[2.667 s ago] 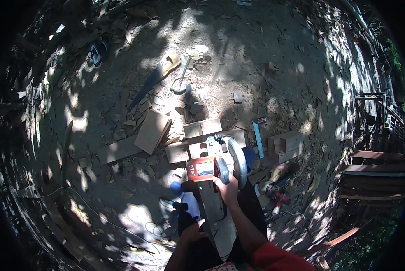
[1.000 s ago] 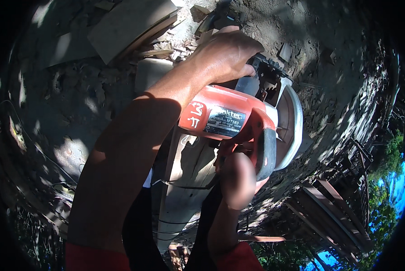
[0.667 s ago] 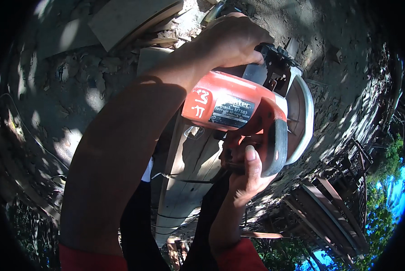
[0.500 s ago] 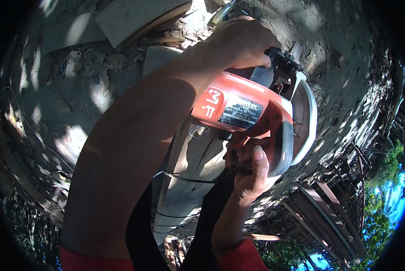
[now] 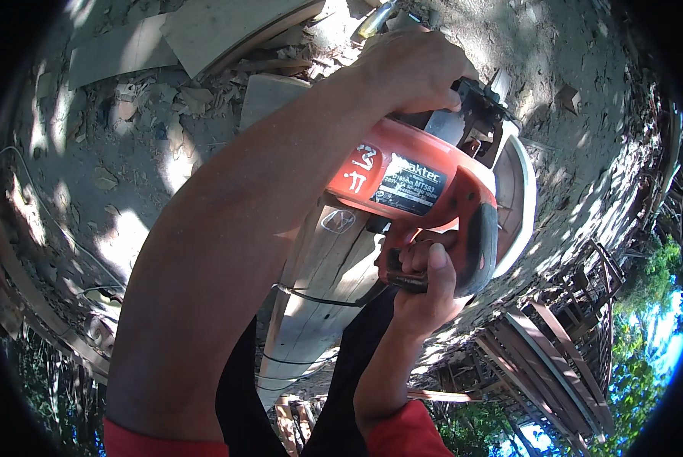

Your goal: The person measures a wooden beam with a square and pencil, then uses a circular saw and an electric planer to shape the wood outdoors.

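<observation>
A red circular saw with a pale round guard sits across a long wooden plank. My right hand is wrapped round the saw's black-and-red rear handle, its thumb lying up along the near side. My left arm reaches across in front of the saw's motor body. At the far end, my left hand is closed against the black front part of the saw beside the base plate, its fingertips partly hidden. A dark power cord runs from the handle over the plank. The blade cannot be seen.
Flat boards lie on the ground at the upper left, among wood scraps. A yellowish tool handle lies beyond my left hand. Stacked timber stands at the lower right. My dark-clothed legs flank the plank.
The saw has tipped slightly and shifted a little to the right, both hands staying on it. More sunlight falls on my arm and the plank.
</observation>
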### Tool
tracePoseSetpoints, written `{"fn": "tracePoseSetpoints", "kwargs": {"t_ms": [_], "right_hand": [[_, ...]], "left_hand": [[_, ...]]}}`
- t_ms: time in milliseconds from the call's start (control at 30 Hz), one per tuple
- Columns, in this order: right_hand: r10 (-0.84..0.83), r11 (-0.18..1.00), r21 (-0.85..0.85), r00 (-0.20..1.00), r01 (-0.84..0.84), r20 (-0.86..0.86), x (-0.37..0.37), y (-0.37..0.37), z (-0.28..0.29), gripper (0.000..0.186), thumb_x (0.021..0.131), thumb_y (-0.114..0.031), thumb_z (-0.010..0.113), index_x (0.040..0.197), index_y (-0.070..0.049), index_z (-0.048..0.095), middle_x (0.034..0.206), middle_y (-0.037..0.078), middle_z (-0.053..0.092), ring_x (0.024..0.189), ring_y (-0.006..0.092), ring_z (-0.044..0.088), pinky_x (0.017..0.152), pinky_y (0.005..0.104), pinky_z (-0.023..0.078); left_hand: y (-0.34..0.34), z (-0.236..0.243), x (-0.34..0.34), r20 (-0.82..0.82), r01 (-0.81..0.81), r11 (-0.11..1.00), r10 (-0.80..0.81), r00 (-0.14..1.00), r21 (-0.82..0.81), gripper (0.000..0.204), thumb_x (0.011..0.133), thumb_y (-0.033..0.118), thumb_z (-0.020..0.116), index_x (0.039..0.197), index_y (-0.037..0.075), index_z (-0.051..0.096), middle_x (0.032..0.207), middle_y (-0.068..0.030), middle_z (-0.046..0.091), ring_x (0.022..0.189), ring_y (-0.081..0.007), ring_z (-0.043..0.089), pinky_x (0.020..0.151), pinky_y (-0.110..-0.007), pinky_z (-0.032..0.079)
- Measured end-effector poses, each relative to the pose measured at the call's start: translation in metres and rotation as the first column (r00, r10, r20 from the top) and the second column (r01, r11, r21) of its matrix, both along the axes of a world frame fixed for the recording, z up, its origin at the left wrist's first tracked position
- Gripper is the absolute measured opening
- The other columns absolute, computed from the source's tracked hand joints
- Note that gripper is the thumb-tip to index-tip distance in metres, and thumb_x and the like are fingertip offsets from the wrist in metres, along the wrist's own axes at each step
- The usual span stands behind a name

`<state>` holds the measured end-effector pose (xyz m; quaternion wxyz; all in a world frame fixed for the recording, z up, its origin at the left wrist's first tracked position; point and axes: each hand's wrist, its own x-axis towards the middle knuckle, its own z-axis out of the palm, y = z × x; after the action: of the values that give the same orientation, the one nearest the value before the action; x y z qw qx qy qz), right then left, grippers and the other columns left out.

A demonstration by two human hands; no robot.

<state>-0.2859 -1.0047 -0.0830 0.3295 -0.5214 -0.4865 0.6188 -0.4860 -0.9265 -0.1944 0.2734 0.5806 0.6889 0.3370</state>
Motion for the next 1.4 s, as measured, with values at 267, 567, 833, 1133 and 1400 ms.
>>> {"fn": "tracePoseSetpoints", "kwargs": {"t_ms": [267,567,833,1133,1400], "right_hand": [[-0.004,1.0,-0.025,1.0,0.005,0.022,0.012,-0.003,-0.003,0.038,0.082,-0.012,0.068,0.11,0.009,0.052,0.071,0.006,0.056,0.057,0.0097,0.052,0.051,0.0232,0.043],[-0.036,0.998,-0.06,0.999,0.034,-0.037,0.007,-0.003,0.001,0.034,0.083,-0.006,0.067,0.109,0.009,0.052,0.074,0.008,0.056,0.057,0.0106,0.052,0.052,0.0244,0.043],[-0.017,0.999,-0.028,1.0,0.016,-0.012,0.008,-0.002,-0.001,0.033,0.083,-0.004,0.064,0.109,0.01,0.051,0.076,0.008,0.054,0.058,0.0104,0.052,0.052,0.0239,0.043],[-0.042,0.997,-0.059,0.999,0.04,-0.023,0.012,-0.001,-0.003,0.035,0.082,-0.007,0.068,0.109,0.009,0.053,0.079,0.008,0.055,0.059,0.011,0.054,0.051,0.0241,0.044],[-0.039,0.997,-0.067,0.999,0.038,-0.012,0.012,0.001,-0.003,0.036,0.082,-0.007,0.07,0.109,0.009,0.053,0.081,0.008,0.056,0.058,0.0112,0.054,0.05,0.0246,0.043]], "left_hand": [[0.0,0.001,0.001,0.007,-0.01,0.999,0.01,1.0,-0.046,0.045,0.078,0.031,0.071,0.12,0.015,0.067,0.106,-0.0183,0.068,0.101,-0.0332,0.065,0.095,-0.042,0.049],[-0.001,0.003,0.001,-0.009,-0.015,0.995,0.014,1.0,-0.096,0.044,0.079,0.031,0.07,0.12,0.016,0.067,0.107,-0.0171,0.069,0.103,-0.0318,0.065,0.096,-0.042,0.049],[0.0,-0.001,0.002,-0.002,-0.042,0.998,0.042,0.999,-0.054,0.044,0.078,0.032,0.071,0.119,0.016,0.068,0.108,-0.0155,0.069,0.103,-0.032,0.065,0.095,-0.043,0.048],[0.002,0.001,0.002,-0.004,-0.043,0.997,0.043,0.999,-0.06,0.043,0.078,0.031,0.071,0.118,0.016,0.068,0.106,-0.0157,0.068,0.103,-0.0324,0.064,0.094,-0.044,0.048],[0.002,0.001,0.001,0.016,-0.053,0.998,0.054,0.998,-0.041,0.043,0.079,0.03,0.071,0.119,0.016,0.068,0.102,-0.016,0.069,0.099,-0.033,0.065,0.092,-0.045,0.049]]}}
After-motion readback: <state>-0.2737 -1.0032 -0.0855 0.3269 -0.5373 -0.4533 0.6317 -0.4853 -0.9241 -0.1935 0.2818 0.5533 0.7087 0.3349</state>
